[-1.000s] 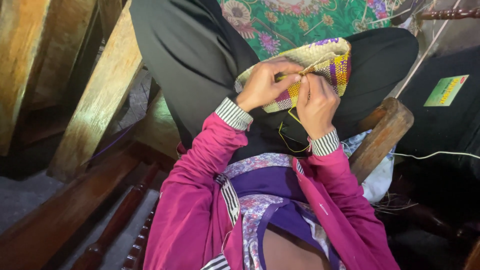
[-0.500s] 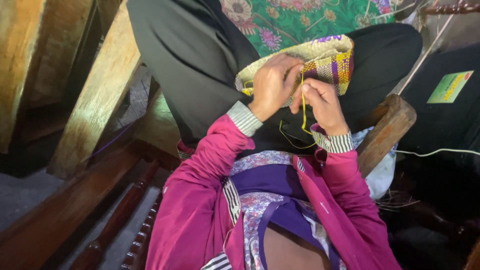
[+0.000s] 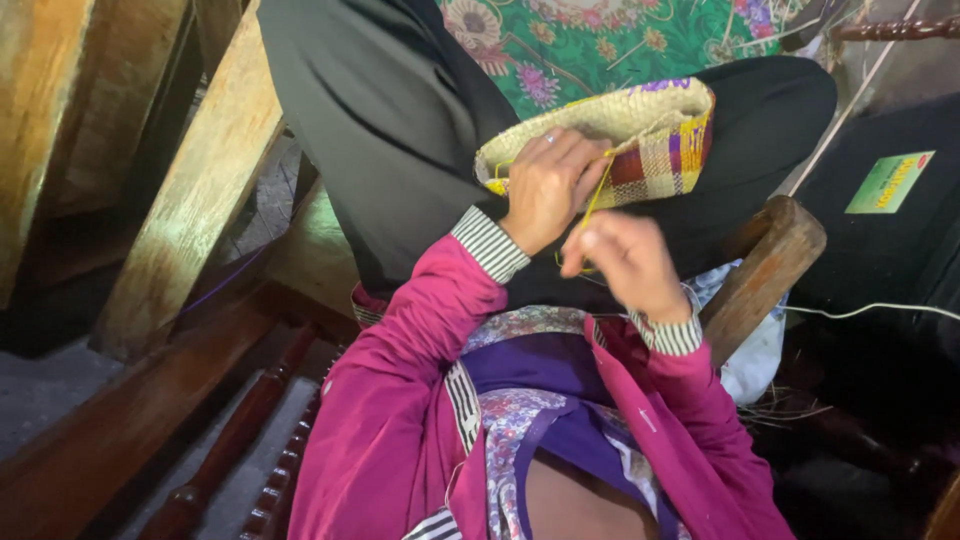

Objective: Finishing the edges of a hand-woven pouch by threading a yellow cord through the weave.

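A woven straw bag (image 3: 640, 140) with purple, red and yellow checks lies on my lap, over black trousers. My left hand (image 3: 545, 185) grips its near edge, fingers curled over the rim. My right hand (image 3: 625, 262) is closer to my body, fingers pinched on a yellow thread (image 3: 598, 195) that runs taut up to the bag's rim. Both arms wear magenta sleeves with striped cuffs. Whether a needle is in the right hand cannot be made out.
Wooden beams (image 3: 190, 190) slope along the left. A wooden chair arm (image 3: 765, 265) sits right of my right wrist. Green floral cloth (image 3: 620, 40) lies beyond the bag. A white cord (image 3: 870, 308) and a dark bag with a green label (image 3: 890, 180) are at the right.
My right hand has pulled away from the bag's rim toward my body, drawing the yellow thread out. The left hand has stayed on the bag's edge.
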